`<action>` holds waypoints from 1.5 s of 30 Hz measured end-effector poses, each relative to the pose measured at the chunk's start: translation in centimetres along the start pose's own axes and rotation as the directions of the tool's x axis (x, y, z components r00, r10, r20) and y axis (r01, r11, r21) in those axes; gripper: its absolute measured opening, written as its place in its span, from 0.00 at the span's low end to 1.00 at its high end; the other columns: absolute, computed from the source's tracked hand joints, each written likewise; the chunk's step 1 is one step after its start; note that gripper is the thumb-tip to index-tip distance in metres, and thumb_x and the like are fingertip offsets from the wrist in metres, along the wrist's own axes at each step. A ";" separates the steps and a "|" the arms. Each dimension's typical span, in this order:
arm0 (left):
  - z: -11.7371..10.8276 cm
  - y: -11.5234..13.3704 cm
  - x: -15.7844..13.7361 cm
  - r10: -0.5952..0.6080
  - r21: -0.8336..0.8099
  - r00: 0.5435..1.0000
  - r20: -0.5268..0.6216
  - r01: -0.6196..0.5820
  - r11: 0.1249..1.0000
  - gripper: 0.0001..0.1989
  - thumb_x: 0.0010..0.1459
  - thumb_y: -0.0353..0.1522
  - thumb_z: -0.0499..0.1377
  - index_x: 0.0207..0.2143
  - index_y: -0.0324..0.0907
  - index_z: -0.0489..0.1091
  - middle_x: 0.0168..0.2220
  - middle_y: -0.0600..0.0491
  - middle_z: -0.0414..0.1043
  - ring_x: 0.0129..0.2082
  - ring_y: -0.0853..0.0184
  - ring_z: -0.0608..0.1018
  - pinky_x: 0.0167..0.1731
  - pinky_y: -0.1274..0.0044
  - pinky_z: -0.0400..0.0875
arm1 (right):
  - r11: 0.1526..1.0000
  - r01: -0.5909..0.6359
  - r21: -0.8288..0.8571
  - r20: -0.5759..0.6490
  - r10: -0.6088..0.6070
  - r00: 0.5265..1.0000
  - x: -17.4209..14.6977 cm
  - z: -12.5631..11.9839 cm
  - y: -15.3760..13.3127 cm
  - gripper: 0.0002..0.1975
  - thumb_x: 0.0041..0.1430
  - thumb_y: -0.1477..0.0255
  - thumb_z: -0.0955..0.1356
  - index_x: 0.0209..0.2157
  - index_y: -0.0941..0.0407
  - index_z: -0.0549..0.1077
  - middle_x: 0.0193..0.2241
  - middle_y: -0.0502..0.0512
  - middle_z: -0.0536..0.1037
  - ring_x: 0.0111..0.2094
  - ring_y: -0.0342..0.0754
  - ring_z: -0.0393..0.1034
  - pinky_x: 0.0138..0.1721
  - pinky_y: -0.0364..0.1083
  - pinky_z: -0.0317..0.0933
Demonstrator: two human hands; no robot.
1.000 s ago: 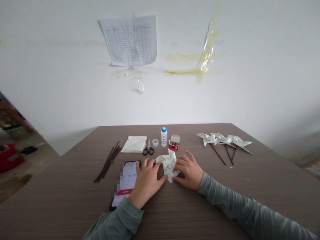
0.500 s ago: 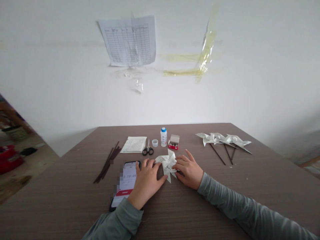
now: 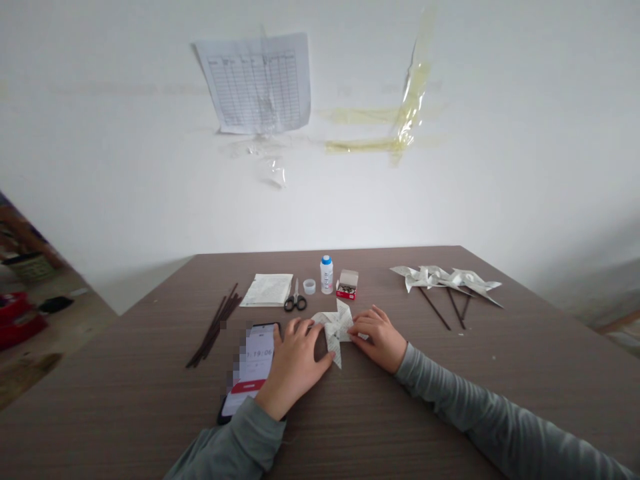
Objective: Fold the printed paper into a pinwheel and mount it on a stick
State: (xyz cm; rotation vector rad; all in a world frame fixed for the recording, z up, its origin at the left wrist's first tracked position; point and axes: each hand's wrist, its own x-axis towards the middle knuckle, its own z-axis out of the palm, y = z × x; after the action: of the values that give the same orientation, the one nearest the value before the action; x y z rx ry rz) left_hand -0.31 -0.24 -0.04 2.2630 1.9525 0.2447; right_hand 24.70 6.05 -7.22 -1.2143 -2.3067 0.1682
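Observation:
A folded paper pinwheel [image 3: 338, 328] of printed paper lies flat on the table between my hands. My left hand [image 3: 294, 360] arches over the table at its left, fingers spread. Its index fingertip touches the left blade, and the thumb tip rests by the lower blade. My right hand [image 3: 379, 337] has its fingers drawn together in a pinch on the right blade, hiding that blade's tip. Beneath and beside my left hand lies a phone [image 3: 245, 373] with a running timer, partly covered by the hand.
Behind the pinwheel stand scissors [image 3: 295, 301], a small clear cup [image 3: 309, 287], a blue-capped white bottle [image 3: 327, 275] and a red box [image 3: 347, 285] of small metal pieces. Stacked paper [image 3: 267, 290] and dark sticks [image 3: 214, 328] lie left. Several pinwheels on sticks [image 3: 445, 277] lie right.
My right hand's fingers have closed in from a looser spread to a pinch on the right blade. The left hand stays in place.

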 end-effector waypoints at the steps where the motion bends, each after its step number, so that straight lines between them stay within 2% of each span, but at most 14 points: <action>1: 0.0 0.1 0.0 0.003 -0.006 1.000 0.005 -0.003 1.000 0.31 0.77 0.36 0.72 0.79 0.53 0.85 0.83 0.41 0.82 0.86 0.32 0.76 0.89 0.31 0.64 | 1.000 -0.012 0.017 -0.001 0.012 1.000 0.0 -0.4 -0.1 0.16 0.76 0.79 0.78 0.51 0.43 0.95 0.49 0.53 0.97 0.60 0.61 0.90 0.83 0.70 0.72; 4: 0.0 0.3 -0.1 0.009 -0.019 1.000 0.016 -0.008 1.000 0.32 0.77 0.35 0.72 0.81 0.53 0.83 0.84 0.41 0.82 0.87 0.32 0.76 0.89 0.30 0.64 | 0.997 -0.057 0.057 -0.018 0.058 0.998 0.0 -1.1 -0.4 0.18 0.75 0.78 0.79 0.55 0.41 0.95 0.45 0.51 0.95 0.53 0.59 0.90 0.79 0.66 0.75; 7: -0.1 0.6 -0.2 0.013 -0.030 1.000 0.023 -0.012 0.999 0.34 0.77 0.34 0.71 0.82 0.53 0.81 0.84 0.42 0.82 0.88 0.33 0.75 0.89 0.28 0.61 | 0.994 -0.069 0.085 -0.048 0.073 0.996 0.1 -0.9 -0.3 0.16 0.73 0.78 0.79 0.54 0.43 0.94 0.41 0.50 0.94 0.49 0.59 0.90 0.80 0.68 0.75; 15: -0.2 1.1 -0.2 0.011 -0.030 1.000 0.027 -0.010 1.000 0.36 0.77 0.33 0.71 0.83 0.59 0.81 0.83 0.44 0.83 0.87 0.36 0.77 0.90 0.29 0.59 | 0.998 0.034 -0.049 -0.146 -0.041 0.988 -0.2 0.4 0.5 0.14 0.77 0.78 0.78 0.49 0.41 0.93 0.42 0.49 0.95 0.52 0.60 0.90 0.80 0.69 0.72; 19: -0.3 1.2 -0.1 0.016 -0.023 0.999 0.029 -0.016 1.000 0.34 0.77 0.33 0.70 0.82 0.59 0.82 0.81 0.43 0.84 0.86 0.36 0.77 0.90 0.28 0.58 | 0.992 0.053 -0.119 -0.175 -0.073 0.982 -0.3 0.5 0.6 0.14 0.78 0.77 0.79 0.47 0.41 0.94 0.43 0.49 0.96 0.52 0.59 0.89 0.81 0.68 0.71; 25: -0.4 1.3 -0.2 0.011 -0.015 0.999 0.049 -0.010 1.000 0.32 0.79 0.35 0.68 0.82 0.57 0.83 0.83 0.42 0.82 0.87 0.36 0.75 0.91 0.29 0.56 | 0.994 0.045 -0.103 -0.126 -0.058 0.990 -0.6 0.3 0.2 0.10 0.75 0.73 0.81 0.48 0.42 0.96 0.44 0.51 0.95 0.55 0.61 0.88 0.87 0.74 0.64; 30: -0.2 1.1 0.0 0.021 -0.022 1.000 0.022 -0.020 1.000 0.30 0.80 0.38 0.69 0.80 0.55 0.85 0.81 0.40 0.84 0.86 0.34 0.76 0.90 0.29 0.57 | 0.997 0.008 -0.074 -0.073 -0.014 0.997 -0.7 -0.2 -0.3 0.12 0.78 0.72 0.78 0.54 0.44 0.96 0.48 0.56 0.95 0.59 0.63 0.86 0.89 0.79 0.57; 35: 0.3 1.0 0.2 0.034 -0.025 0.999 -0.005 -0.034 0.999 0.28 0.78 0.38 0.70 0.77 0.56 0.87 0.80 0.41 0.84 0.85 0.34 0.77 0.89 0.30 0.61 | 0.997 0.003 -0.074 -0.068 -0.008 0.998 -0.6 -0.3 -0.3 0.12 0.79 0.72 0.78 0.54 0.44 0.96 0.48 0.56 0.95 0.59 0.63 0.87 0.89 0.81 0.56; 45: 0.0 1.7 0.2 0.032 -0.017 0.999 0.026 -0.032 0.999 0.32 0.78 0.36 0.71 0.81 0.58 0.84 0.80 0.39 0.83 0.85 0.34 0.77 0.90 0.27 0.59 | 0.998 0.004 -0.065 -0.098 -0.010 0.995 -0.6 -0.3 -0.5 0.11 0.76 0.73 0.79 0.51 0.43 0.96 0.46 0.56 0.94 0.58 0.65 0.87 0.89 0.82 0.55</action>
State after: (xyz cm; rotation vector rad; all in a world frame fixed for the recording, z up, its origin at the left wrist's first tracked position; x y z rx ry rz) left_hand 1.38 -0.27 0.36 2.2765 1.8958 0.2330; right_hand 24.75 5.30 -7.06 -1.2185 -2.2465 0.0308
